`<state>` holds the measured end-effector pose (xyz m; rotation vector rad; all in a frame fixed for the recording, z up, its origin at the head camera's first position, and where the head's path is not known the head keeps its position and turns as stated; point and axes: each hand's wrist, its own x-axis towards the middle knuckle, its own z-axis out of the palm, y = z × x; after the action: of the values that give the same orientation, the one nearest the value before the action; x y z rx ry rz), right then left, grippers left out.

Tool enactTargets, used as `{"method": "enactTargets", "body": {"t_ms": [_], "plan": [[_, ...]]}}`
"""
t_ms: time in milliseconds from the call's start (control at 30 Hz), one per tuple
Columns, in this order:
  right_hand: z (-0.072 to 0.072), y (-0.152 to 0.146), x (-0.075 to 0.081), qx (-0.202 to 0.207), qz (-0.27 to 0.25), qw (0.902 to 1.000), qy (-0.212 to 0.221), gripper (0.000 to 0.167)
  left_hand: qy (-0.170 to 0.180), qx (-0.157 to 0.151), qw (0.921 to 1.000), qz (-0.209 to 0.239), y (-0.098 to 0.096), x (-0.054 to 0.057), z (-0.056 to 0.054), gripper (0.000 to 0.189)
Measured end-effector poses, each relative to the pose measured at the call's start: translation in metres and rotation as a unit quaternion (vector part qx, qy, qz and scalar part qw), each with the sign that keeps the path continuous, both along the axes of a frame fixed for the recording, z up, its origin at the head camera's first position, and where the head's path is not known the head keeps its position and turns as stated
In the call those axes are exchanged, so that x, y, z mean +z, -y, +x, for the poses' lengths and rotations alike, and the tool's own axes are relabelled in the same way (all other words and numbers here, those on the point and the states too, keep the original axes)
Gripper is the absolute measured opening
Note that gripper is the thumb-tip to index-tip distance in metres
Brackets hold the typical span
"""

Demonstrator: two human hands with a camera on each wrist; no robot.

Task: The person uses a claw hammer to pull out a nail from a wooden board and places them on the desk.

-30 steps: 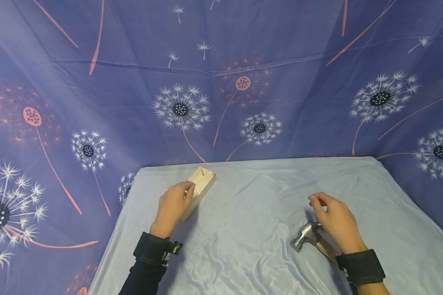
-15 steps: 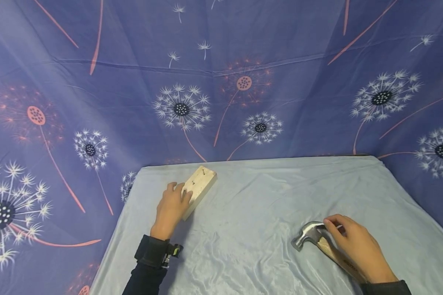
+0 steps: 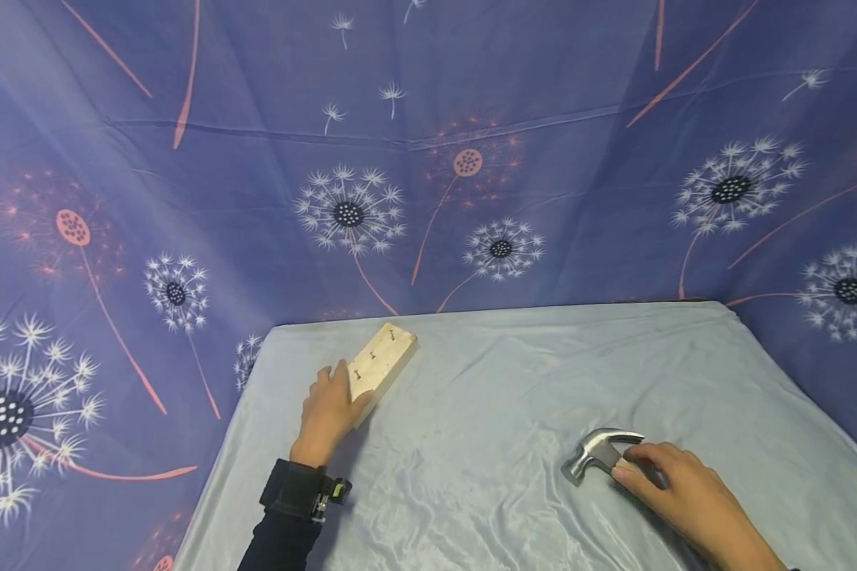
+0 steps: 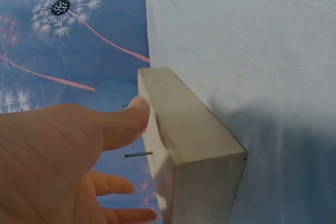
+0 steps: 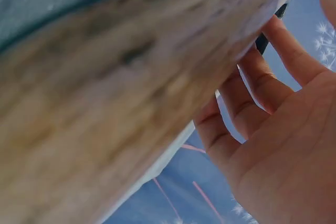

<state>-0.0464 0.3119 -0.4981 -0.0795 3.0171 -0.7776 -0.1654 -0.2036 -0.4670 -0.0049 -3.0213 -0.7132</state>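
A pale wooden block (image 3: 389, 358) lies at the table's back left. Three nails (image 3: 372, 355) stand in a row in its top face. My left hand (image 3: 326, 412) is at the block's near end, fingers extended along one side and the thumb by the other; the left wrist view has the thumb (image 4: 128, 121) overlapping the nailed face. On the right lies a claw hammer (image 3: 600, 452), metal head pointing left. My right hand (image 3: 693, 492) is over its wooden handle (image 5: 121, 87), which fills much of the right wrist view. There the fingers (image 5: 252, 82) reach the handle's edge, while the thumb stands apart.
A light blue satiny cloth (image 3: 486, 412) covers the table, wrinkled toward the front. Behind and at the sides hangs a purple-blue curtain (image 3: 578, 159) printed with dandelions. Wide cloth lies between block and hammer.
My right hand has come down and back onto the hammer's handle. My left hand has spread its fingers and slid toward the block's near end, uncovering more nails. Block and hammer stay put.
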Motion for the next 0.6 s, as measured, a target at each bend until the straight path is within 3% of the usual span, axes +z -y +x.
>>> {"method": "enactTargets", "body": {"t_ms": [233, 400, 600], "plan": [[-0.001, 0.002, -0.003, 0.018, 0.045, 0.9988, -0.006, 0.058, 0.043, 0.001, 0.9991, -0.003, 0.000, -0.007, -0.002, 0.104], [-0.001, 0.003, -0.003, 0.028, 0.060, 0.9977, -0.010, 0.060, 0.047, -0.001, 0.9989, 0.003, 0.002, -0.012, -0.001, 0.106], [-0.005, 0.002, 0.002, 0.031, 0.061, 0.9975, 0.015, 0.054, 0.042, -0.003, 0.9991, -0.001, 0.003, -0.013, -0.003, 0.101]]}}
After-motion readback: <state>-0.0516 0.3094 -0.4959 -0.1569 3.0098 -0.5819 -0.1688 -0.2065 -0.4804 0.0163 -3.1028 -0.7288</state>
